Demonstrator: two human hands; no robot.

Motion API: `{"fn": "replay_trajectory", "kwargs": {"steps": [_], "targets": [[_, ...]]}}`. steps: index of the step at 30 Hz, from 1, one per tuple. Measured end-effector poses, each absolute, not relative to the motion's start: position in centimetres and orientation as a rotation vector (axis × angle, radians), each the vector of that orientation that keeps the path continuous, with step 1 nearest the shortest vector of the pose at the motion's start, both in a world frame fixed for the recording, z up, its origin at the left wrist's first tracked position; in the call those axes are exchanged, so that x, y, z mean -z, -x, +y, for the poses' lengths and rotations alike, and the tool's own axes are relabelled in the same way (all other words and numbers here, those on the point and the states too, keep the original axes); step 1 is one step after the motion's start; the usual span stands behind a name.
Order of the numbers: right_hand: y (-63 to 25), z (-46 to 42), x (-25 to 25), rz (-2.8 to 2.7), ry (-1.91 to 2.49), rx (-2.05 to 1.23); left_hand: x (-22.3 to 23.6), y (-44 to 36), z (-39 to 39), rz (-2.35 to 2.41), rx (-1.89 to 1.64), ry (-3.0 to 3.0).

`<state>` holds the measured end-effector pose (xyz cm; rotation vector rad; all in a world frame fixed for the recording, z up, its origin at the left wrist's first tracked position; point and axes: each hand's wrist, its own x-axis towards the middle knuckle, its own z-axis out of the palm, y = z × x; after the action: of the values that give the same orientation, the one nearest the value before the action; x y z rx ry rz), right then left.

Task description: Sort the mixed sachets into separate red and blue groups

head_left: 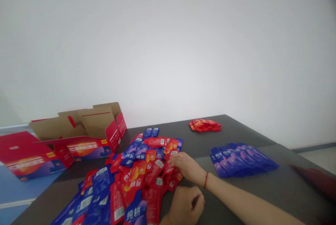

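A mixed pile of red pouches (136, 179) and blue pouches (101, 183) with white print lies in front of me. At its right edge my right hand (186, 167), with a red cord on the wrist, has its fingers bent over a red pouch (169, 170); the fingertips are partly hidden among the packets. My left hand (186, 204) is curled like a fist just below it, beside the pile's near right side. Nothing shows in the hollow of its fingers. To the right, several blue pouches lie overlapped in a fanned row (241, 160).
An overlapped group of red pouches (204, 125) lies toward the back of the dark table (244, 128). Red printed cartons (89, 148) with open brown flaps stand at the left. A white wall (168, 49) rises behind. Something dark red and blurred (315, 181) shows at the right edge.
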<state>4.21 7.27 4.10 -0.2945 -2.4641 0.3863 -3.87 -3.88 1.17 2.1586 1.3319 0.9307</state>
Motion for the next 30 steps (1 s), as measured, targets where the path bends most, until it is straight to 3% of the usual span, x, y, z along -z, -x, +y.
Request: {"fn": "replay_trajectory", "kwargs": {"steps": [6, 10, 12, 18, 21, 25, 30], "targets": [[-9.9, 2.9, -3.0, -2.091, 0.433, -0.977, -4.4, 3.5, -6.3, 1.13, -0.854, -2.384], [-11.9, 1.7, -1.5, -2.039, 0.435, -1.142, -8.1, 3.7, -7.2, 1.281, -1.172, -2.127], [-12.6, 1.9, -1.0, -2.101, 0.411, -1.188, -8.7, 4.1, -6.6, 1.287, -1.166, -2.046], [-12.8, 3.3, -0.5, -1.984, 0.507, -1.406, -4.9, 4.5, -4.2, 1.328, -0.63, -2.143], [-12.4, 3.2, -0.6, -1.87, 0.62, -1.54, -3.2, 4.6, -3.8, 1.44, -0.522, -2.071], [-13.4, 1.7, -1.5, -1.955, 0.982, -1.215, -2.8, 5.2, -3.5, 1.519, -0.506, -1.991], [-15.7, -0.3, -3.6, -2.459, 1.244, -0.747, -3.8, 5.6, -3.0, 1.529, -0.543, -1.909]]}}
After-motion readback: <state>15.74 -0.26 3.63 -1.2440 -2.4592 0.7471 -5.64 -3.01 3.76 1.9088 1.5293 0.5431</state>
